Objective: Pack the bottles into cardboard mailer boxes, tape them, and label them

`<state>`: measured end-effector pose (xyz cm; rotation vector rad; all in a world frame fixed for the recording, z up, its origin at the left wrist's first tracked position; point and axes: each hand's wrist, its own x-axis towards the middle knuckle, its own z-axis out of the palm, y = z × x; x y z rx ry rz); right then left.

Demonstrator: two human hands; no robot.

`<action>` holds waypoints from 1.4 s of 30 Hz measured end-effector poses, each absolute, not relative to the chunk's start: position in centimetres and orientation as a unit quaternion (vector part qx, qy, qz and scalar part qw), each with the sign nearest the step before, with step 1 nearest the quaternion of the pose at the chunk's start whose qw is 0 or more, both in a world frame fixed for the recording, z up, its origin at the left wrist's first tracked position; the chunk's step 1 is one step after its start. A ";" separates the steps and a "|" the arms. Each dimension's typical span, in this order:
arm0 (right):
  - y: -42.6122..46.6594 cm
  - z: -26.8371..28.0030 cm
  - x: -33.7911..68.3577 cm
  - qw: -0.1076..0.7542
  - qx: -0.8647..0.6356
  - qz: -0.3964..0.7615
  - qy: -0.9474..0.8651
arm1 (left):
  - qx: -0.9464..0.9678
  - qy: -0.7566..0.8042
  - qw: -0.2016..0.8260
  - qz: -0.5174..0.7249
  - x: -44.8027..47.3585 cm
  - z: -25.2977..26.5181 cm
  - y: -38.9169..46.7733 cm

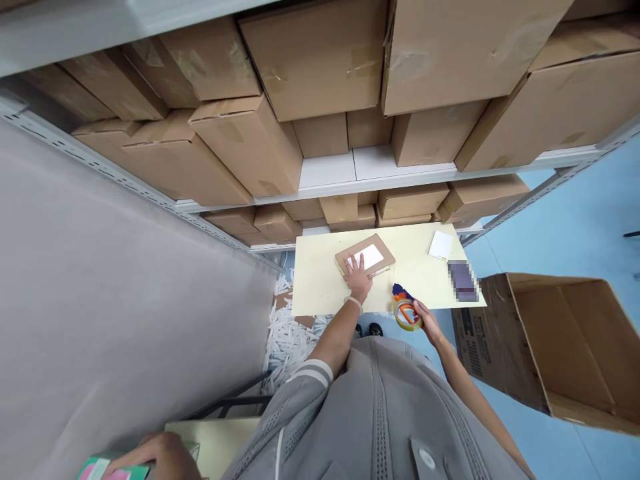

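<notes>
A flat cardboard box with a white label lies tilted on the pale yellow table. My left hand rests on it, fingers spread across the label's lower left. A thin pen-like item lies along the box's near edge. Just off the table's front edge, my right hand is closed on a tape dispenser, blue and orange with a roll of clear yellowish tape. The dispenser's handle is partly hidden by my fingers.
A white pad and a blurred dark item lie at the table's right. Shelves of cardboard boxes rise behind. A large open carton stands right. Paper shreds cover the floor left. Another person's hand touches a green-and-pink package.
</notes>
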<state>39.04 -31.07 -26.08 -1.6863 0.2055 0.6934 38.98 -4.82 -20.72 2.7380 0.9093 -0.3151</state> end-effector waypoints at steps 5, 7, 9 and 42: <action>-27.7 -24.4 41.2 0.582 -0.751 0.304 0.072 | 0.942 0.279 0.131 -0.133 38.3 -21.0 -4.3; -26.9 -24.0 41.5 0.593 -0.744 0.304 0.050 | 0.952 0.222 0.145 -0.154 37.6 -21.1 -3.1; -26.4 -23.9 41.9 0.601 -0.737 0.307 0.032 | 0.958 0.155 0.159 -0.179 36.7 -21.0 -1.8; -24.5 -23.7 52.1 0.515 -0.804 0.282 -0.096 | 0.993 -0.001 0.035 -0.115 37.1 -21.6 0.1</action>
